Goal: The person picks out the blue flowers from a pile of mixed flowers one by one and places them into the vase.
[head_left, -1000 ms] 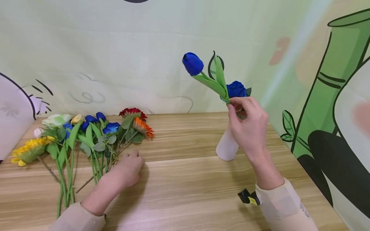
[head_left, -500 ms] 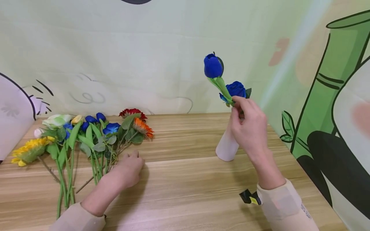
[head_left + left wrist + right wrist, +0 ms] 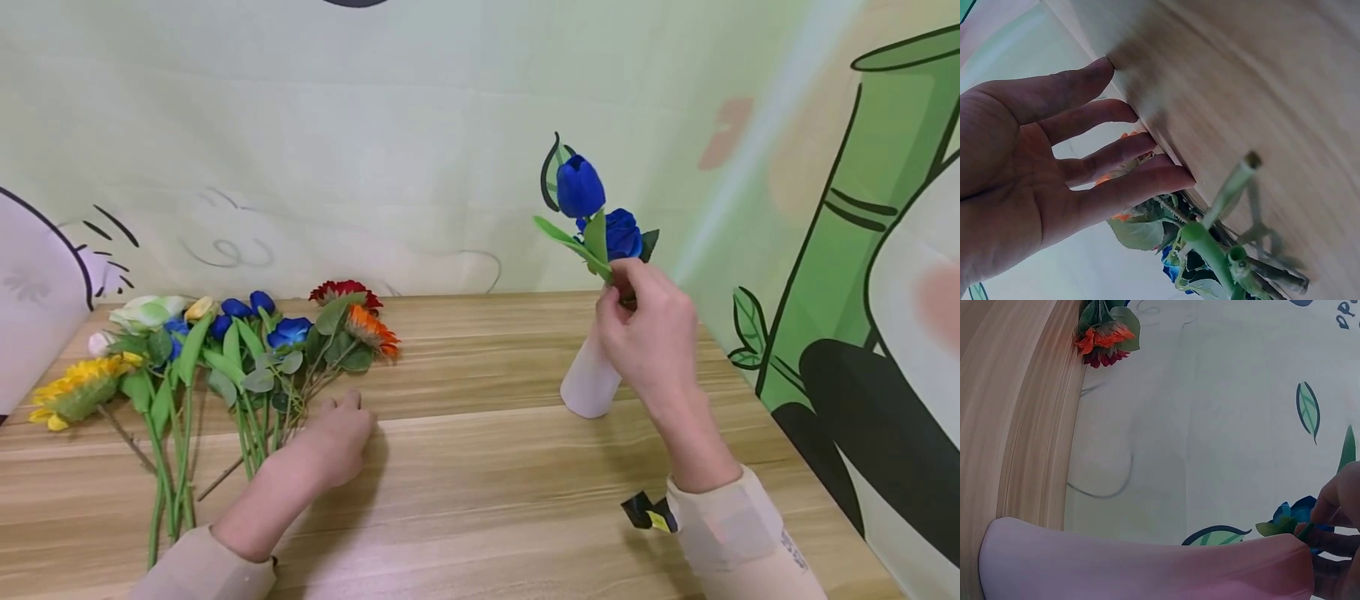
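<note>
My right hand (image 3: 654,337) pinches the green stem of a blue tulip (image 3: 580,187) between thumb and forefinger, over a pale vase (image 3: 588,385). Just behind those fingers a blue rose (image 3: 621,234) shows above the vase's mouth, which the hand hides in the head view. From the right wrist view, the right fingers (image 3: 1335,497) are close to the vase's rim. My left hand (image 3: 335,437) rests on the table beside a row of cut stems, holding nothing. Its fingers (image 3: 1135,187) are loosely bent in the left wrist view, close to several stem ends (image 3: 1210,250).
On the table's left lie several artificial flowers: a yellow sunflower (image 3: 78,392), blue tulips (image 3: 236,309), a blue rose (image 3: 289,333), an orange flower (image 3: 371,332) and a red one (image 3: 347,293). A printed cloth (image 3: 337,167) hangs behind the wooden table (image 3: 465,483).
The blue tulip has swung right and come lower, and its head is now in front of the rose's upper left. The right hand has shifted slightly right. The left hand stays put.
</note>
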### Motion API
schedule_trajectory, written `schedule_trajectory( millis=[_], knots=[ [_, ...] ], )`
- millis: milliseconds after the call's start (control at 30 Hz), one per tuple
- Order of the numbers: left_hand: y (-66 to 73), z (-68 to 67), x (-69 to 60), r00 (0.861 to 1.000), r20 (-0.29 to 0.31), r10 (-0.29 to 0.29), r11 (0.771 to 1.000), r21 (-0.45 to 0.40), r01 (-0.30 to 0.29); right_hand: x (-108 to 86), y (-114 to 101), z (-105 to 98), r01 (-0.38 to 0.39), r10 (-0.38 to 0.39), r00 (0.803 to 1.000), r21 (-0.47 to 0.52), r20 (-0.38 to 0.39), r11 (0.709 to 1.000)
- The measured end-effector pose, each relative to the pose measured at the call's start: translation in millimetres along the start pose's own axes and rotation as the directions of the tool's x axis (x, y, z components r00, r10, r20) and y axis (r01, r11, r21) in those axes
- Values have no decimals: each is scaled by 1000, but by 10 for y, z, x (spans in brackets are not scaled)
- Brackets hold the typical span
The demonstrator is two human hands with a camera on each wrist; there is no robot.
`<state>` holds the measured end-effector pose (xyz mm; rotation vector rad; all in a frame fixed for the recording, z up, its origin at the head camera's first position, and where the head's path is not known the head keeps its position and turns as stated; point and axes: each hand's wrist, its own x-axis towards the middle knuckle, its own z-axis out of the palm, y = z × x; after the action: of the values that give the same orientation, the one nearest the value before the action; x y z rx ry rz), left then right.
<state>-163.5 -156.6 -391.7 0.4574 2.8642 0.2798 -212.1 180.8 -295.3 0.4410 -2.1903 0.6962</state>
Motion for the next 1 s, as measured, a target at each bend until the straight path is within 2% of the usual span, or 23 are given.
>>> schedule_trajectory(
  millis=[167,333,533,1000],
  knots=[
    [-5,5,-1,1000,2,-3,1000,-15,3,-8,-5,2,-36,36,999,49,4,998],
    [-7,7,-3,1000,5,-6,1000,-27,6,-4,-12,8,-20,22,1000,87,-22,996],
    [-7,7,-2,1000,1,-3,1000,-27,3,17,5,8,1,2,999,72,-34,997],
    [-3,9,-10,1000,-1,1,1000,-17,-1,-26,48,37,-72,73,997,41,-13,997]
  ],
)
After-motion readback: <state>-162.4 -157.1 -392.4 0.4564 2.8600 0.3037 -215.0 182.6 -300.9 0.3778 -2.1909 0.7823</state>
